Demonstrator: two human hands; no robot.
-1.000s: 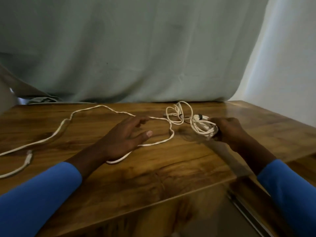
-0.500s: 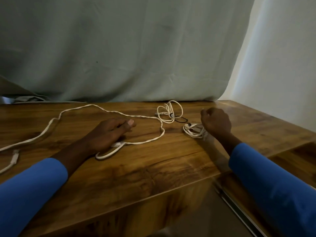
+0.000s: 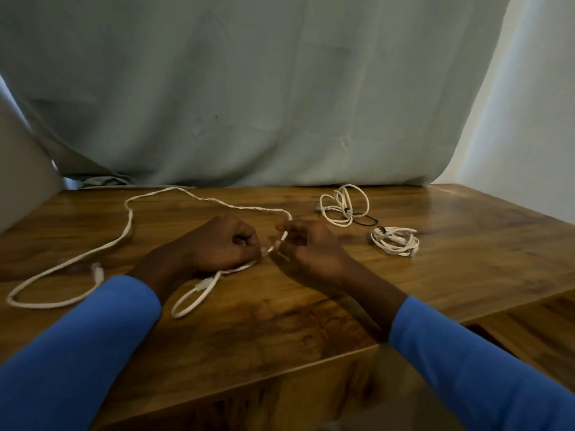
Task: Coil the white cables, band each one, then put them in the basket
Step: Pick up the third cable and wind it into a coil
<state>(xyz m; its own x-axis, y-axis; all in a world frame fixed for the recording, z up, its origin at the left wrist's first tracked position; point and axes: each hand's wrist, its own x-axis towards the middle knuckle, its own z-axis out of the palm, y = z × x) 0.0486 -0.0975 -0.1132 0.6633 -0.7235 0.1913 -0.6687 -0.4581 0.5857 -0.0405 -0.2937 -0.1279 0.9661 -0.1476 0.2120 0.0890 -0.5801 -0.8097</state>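
A long loose white cable (image 3: 127,231) snakes over the left half of the wooden table (image 3: 280,331). My left hand (image 3: 224,244) is closed on a stretch of it, with a small folded loop and a plug lying just below the hand. Close beside it, my right hand (image 3: 305,244) pinches the same cable where it bends back. To the right lies a coiled white cable (image 3: 395,241) held by a dark band. Behind that sits a second white bundle (image 3: 342,206), loosely looped and pinched at its middle, next to a black band (image 3: 367,222). No basket is in view.
A pale green cloth (image 3: 264,88) hangs behind the table's far edge. The table's front edge runs diagonally below my forearms, and a lower wooden surface (image 3: 535,325) shows at the right. A white wall (image 3: 529,119) stands at the right.
My right hand has let go of the coiled cable, which now lies on the table, and has moved left to the loose cable. My left hand has closed on that cable.
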